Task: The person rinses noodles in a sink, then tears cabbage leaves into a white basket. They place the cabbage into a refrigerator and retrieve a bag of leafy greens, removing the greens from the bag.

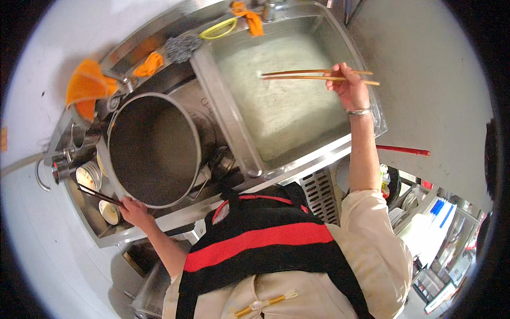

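A pair of long wooden chopsticks [295, 75] is held in my right hand [350, 89], above the right sink basin [275, 153] of pale, cloudy water [287, 107]. Their tips sit slightly apart beside a small whitish speck; whether they pinch it I cannot tell. My left hand [134, 211] grips dark, thin sticks [99, 194] that look like chopsticks, at the front rim of a big round metal pot [155, 151]. That pot stands in the left basin, its inside dark. Left of it are stacked bowls [88, 177] with orange stains and a single bowl [109, 212].
Orange cloths [89, 85] hang along the back ledge, near a grey scouring pad [182, 48] and a yellow-rimmed item [218, 28]. A metal divider [227, 107] separates the basins. A red stick [404, 150] juts out at right. Dishes [410, 201] stand on a rack at lower right.
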The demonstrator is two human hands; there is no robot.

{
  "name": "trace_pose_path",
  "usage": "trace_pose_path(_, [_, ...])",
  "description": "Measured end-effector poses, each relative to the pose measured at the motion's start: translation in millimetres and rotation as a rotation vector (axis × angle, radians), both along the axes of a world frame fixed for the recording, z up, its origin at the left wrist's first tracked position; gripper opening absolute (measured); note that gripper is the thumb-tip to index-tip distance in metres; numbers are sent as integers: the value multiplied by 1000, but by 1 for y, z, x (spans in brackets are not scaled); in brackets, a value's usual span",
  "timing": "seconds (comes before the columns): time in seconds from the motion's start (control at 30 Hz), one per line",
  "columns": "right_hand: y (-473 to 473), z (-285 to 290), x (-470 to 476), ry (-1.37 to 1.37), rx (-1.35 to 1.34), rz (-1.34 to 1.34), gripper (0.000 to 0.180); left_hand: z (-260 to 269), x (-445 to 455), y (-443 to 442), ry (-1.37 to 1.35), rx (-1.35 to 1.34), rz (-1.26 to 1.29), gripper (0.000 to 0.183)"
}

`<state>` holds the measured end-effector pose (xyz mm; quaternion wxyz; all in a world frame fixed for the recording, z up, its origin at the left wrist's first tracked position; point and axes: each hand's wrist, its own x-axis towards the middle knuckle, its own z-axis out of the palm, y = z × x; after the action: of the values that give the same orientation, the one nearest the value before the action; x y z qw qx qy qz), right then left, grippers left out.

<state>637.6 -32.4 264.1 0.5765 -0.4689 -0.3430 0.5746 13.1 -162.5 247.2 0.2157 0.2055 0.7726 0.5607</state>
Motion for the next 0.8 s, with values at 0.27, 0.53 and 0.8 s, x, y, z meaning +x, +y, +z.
trace_pose_path(0.27, [47, -261, 110, -226, -540, -707, 47, 6, 212, -6, -340, -139, -590, 9])
trace_pose_path(0.53, [45, -261, -57, 132, -543, -503, 24, -1, 279, -3, -352, -362, -711, 12])
trace_pose_path(0.8, [-31, -215, -79, -887, -14, 493, 18, -13, 320, 28, -400, -393, -804, 15])
